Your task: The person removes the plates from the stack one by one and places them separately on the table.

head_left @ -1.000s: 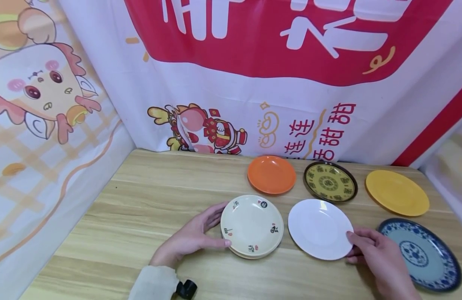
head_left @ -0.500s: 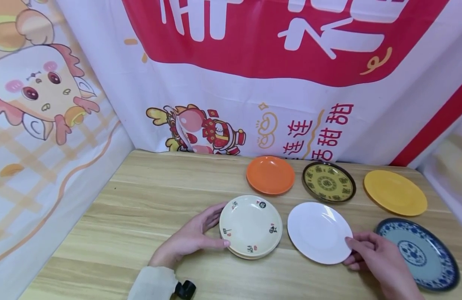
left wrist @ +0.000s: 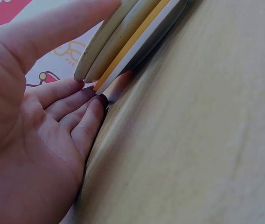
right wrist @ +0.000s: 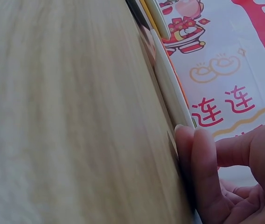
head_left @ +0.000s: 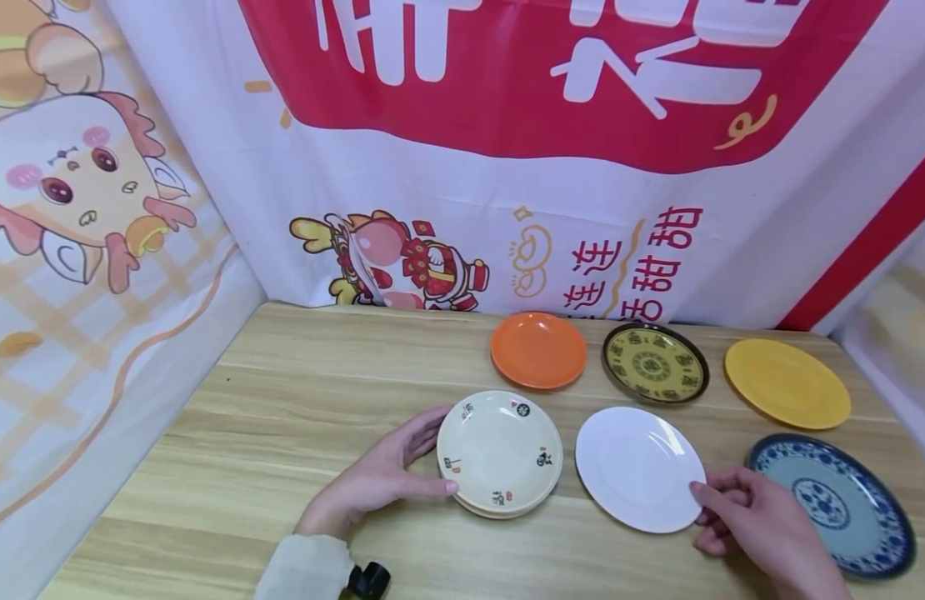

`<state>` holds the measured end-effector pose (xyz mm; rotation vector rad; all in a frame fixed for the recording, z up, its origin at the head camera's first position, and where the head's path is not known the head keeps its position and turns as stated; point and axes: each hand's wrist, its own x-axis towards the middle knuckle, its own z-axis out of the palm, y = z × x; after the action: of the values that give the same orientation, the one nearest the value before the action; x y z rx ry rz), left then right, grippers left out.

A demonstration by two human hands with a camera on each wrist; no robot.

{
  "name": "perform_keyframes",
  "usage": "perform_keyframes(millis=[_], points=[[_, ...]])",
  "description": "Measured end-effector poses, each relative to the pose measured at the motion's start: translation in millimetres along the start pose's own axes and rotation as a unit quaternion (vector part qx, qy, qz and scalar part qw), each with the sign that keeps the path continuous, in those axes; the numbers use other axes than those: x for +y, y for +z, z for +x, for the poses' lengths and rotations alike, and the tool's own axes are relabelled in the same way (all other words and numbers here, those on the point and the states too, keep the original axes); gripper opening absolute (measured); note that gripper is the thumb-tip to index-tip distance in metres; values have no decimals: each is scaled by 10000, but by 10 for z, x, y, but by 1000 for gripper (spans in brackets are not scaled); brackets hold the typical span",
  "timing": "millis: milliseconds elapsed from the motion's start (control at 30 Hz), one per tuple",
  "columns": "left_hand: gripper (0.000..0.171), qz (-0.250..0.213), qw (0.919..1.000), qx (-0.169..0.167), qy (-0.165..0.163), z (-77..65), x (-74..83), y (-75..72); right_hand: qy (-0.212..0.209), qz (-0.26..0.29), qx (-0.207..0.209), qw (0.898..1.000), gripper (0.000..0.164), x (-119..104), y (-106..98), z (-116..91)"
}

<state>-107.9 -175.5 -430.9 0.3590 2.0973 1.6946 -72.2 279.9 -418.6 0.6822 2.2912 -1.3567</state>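
The wooden table bears the plate stack, at lower centre. Right of it, the round white plate lies up-left of the nearer right hand, which pinches its lower-right rim. The left hand, thumb spread wide, touches the stack's left edge.

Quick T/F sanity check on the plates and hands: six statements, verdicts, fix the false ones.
1. The right hand touches the white plate. True.
2. The left hand is at the rim of the cream plate. True.
3. The cream plate sits directly on the table. False: a second plate shows under it.
4. The yellow plate lies right of the orange plate. True.
5. The white plate lies left of the cream plate. False: it lies to the right.
6. The cream plate is unmarked. False: it bears small markings.
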Motion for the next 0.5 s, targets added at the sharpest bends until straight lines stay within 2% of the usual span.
perform_keyframes(millis=[200, 500], points=[[94, -24, 10000, 30, -47, -4, 0, -2, -169, -244, 4, 9996, 46, 10, -8, 0], [95, -40, 10000, 33, -52, -3, -1, 3, -158, -384, 30, 9991, 46, 17, -23, -13]])
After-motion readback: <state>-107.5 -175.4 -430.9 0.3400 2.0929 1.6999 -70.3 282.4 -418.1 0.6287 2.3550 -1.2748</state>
